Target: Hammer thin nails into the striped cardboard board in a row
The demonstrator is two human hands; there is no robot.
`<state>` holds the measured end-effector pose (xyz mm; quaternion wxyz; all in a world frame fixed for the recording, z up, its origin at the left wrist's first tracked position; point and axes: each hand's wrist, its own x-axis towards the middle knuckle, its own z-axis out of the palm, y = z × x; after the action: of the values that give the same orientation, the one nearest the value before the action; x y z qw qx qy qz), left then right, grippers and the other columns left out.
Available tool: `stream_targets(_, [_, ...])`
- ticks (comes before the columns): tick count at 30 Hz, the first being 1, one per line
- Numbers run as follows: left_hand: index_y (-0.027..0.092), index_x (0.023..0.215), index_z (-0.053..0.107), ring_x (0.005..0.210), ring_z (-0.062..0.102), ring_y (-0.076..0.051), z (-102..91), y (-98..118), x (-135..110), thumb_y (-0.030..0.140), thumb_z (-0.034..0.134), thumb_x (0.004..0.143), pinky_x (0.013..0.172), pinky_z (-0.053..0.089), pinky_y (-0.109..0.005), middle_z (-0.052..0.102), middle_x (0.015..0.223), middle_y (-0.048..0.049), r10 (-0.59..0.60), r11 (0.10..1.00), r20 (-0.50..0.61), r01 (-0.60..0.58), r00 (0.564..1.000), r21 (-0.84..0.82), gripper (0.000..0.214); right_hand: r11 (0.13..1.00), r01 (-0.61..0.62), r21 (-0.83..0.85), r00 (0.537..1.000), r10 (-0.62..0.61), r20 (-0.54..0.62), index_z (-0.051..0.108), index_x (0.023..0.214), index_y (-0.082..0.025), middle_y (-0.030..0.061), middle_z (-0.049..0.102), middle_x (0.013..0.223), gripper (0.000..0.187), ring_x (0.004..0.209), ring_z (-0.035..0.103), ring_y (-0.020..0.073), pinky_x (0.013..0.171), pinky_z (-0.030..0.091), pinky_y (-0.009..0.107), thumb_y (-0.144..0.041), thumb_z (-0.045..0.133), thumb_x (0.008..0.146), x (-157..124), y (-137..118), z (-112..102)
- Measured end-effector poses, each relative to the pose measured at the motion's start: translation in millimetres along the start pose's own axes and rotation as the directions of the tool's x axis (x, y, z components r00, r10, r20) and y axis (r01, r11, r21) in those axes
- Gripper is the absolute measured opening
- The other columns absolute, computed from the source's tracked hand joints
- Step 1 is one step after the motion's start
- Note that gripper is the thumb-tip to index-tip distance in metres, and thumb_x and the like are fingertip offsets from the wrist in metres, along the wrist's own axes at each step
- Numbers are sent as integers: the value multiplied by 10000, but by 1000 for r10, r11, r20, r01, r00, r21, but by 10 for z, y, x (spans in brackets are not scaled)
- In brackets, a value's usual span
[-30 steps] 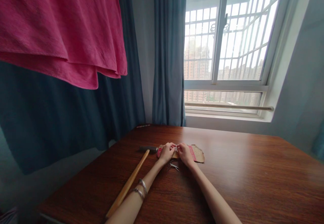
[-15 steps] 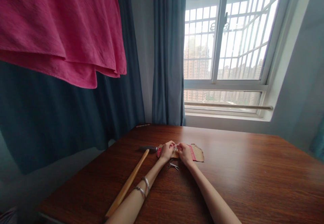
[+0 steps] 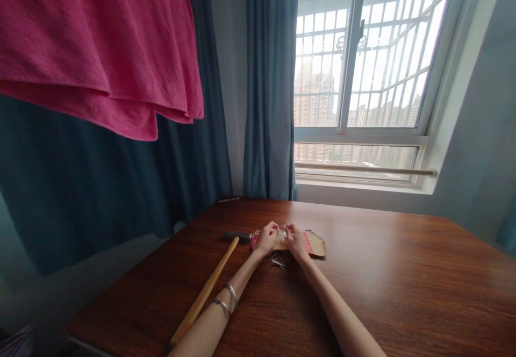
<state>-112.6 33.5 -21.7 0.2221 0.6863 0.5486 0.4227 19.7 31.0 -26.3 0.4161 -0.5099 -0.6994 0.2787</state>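
A brown, cardboard-like piece (image 3: 318, 245) with a notched edge and pink patterned bands lies on the table. Over its middle, the fingertips of my left hand (image 3: 267, 238) and my right hand (image 3: 295, 241) are pinched close together. Something thin and whitish shows between them, too small to name. My palms and wrists hide part of the patterned piece. Several thin metal pieces (image 3: 277, 263), like nails or needles, lie crossed on the table just in front of it. Two silver bracelets (image 3: 226, 299) circle my left forearm.
A long wooden stick (image 3: 207, 290) lies left of my left forearm. Beyond its far end is a dark flat-handled tool (image 3: 237, 236). The brown wooden table (image 3: 387, 281) meets blue curtains (image 3: 269, 88) and a barred window. A pink towel (image 3: 100, 50) hangs upper left.
My fingertips have risen slightly and moved a little apart, showing more of the whitish material between them. The view has shifted slightly; the other things stay put.
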Motion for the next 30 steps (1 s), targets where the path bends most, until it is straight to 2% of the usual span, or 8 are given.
stream_targets(5, [137,753,573,628,573,-115,-94,34,26,307,520,737,585,424,-200,621,665,-12,-87,996,38,88,996,-24,179,996,-81,-34,963,87,253,536,1078,-157,57,571,1081,300,912,570,187,767,489,389,-339,505,842,17,-146,-231])
stream_targets(9, [111,739,610,545,579,-122,-390,81,7,359,600,668,484,405,-201,637,653,-37,-164,982,293,183,942,-39,259,978,-140,-154,807,203,555,550,1043,-149,49,591,1026,277,854,585,165,727,502,362,-333,511,840,-9,-228,-468])
stream_targets(13, [115,681,629,453,571,-127,-662,134,-78,417,660,603,402,361,-193,653,623,-50,-302,947,652,301,696,117,314,927,-164,-338,617,364,697,555,1036,-161,49,594,1020,250,830,587,151,704,509,340,-309,517,839,-80,-327,-459])
stream_targets(16, [118,613,623,460,590,-150,-707,180,-128,397,703,556,409,378,-207,659,599,-61,-372,918,808,310,458,247,296,895,-148,-421,561,427,710,542,1058,-157,54,585,1039,267,848,585,158,713,508,352,-308,518,838,-150,-406,-323])
stream_targets(18, [121,578,612,447,586,-162,-684,203,-143,378,712,549,406,383,-219,648,557,-63,-415,899,834,306,364,314,277,896,-123,-426,558,418,717,537,1070,-159,57,579,1056,277,869,581,165,732,504,365,-312,515,840,-192,-442,-238])
stream_targets(25, [123,560,589,444,592,-180,-700,134,-128,384,700,565,404,398,-232,649,551,-79,-464,879,798,316,385,358,283,962,-14,-271,630,219,745,535,1072,-167,57,578,1055,274,859,580,159,730,503,358,-319,503,846,-240,-461,-90])
stream_targets(28, [120,606,603,454,599,-178,-780,71,-109,411,685,582,406,404,-225,649,559,-76,-457,881,781,336,426,333,304,980,26,-198,608,142,781,547,1036,-148,42,597,980,255,787,590,139,665,515,320,-309,516,841,-225,-468,-78])
stream_targets(30, [125,656,606,460,600,-168,-826,41,-98,419,674,595,409,413,-216,645,566,-59,-445,888,753,351,486,298,308,987,46,-153,585,98,805,556,1012,-143,35,604,950,239,763,592,131,646,515,306,-302,522,838,-214,-462,-95])
